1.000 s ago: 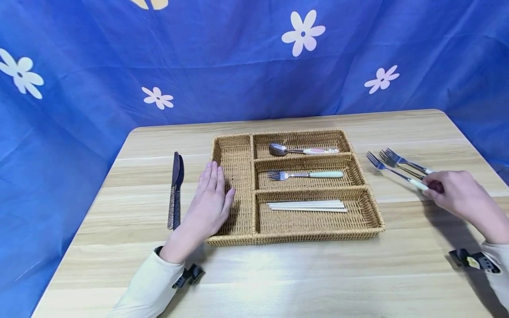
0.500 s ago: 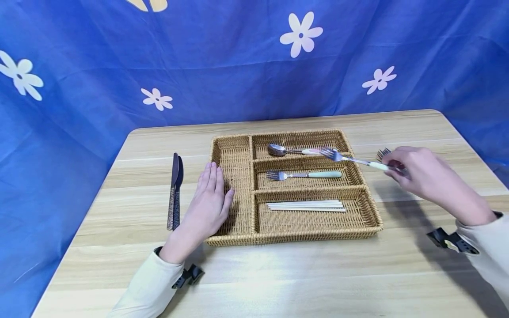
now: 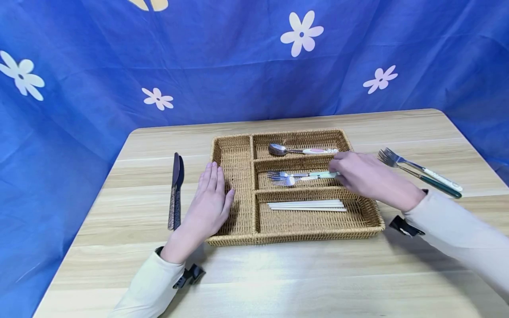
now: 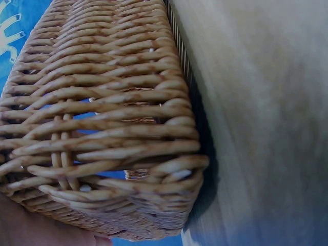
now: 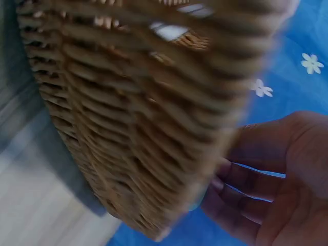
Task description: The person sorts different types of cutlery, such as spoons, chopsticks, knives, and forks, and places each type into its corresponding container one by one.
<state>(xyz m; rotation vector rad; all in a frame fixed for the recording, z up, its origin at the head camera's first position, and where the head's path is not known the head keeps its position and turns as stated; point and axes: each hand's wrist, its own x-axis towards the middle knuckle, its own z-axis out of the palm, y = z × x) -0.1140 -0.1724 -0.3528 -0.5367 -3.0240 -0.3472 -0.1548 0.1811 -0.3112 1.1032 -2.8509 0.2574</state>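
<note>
A woven cutlery tray [image 3: 318, 237] lies on the table, divided into compartments. My left hand [image 3: 207, 203] rests on its left rim with the fingers straight. Over the right end of the middle compartment, my right hand [image 3: 366, 176] pinches a pale-handled fork [image 3: 290, 181] by the handle. That fork lies low in the compartment, alongside another fork [image 3: 272, 174] with a light green handle, and overlaps it in this view. The tray's wall fills much of both wrist views; in the right one, curled fingers [image 5: 251, 179] show behind the rim, with the fork mostly hidden.
A spoon [image 3: 278, 150] occupies the back compartment, and several white chopsticks [image 3: 306, 205] the front one. Right of the tray lie a white-handled fork [image 3: 441, 177] and a green-handled fork [image 3: 439, 185]. Two dark knives [image 3: 176, 190] lie left. A blue curtain [image 3: 238, 66] hangs behind.
My right hand has picked up the pale-handled fork from the group on the right and carried it left into the middle compartment. My left hand has stayed on the tray's left rim.
</note>
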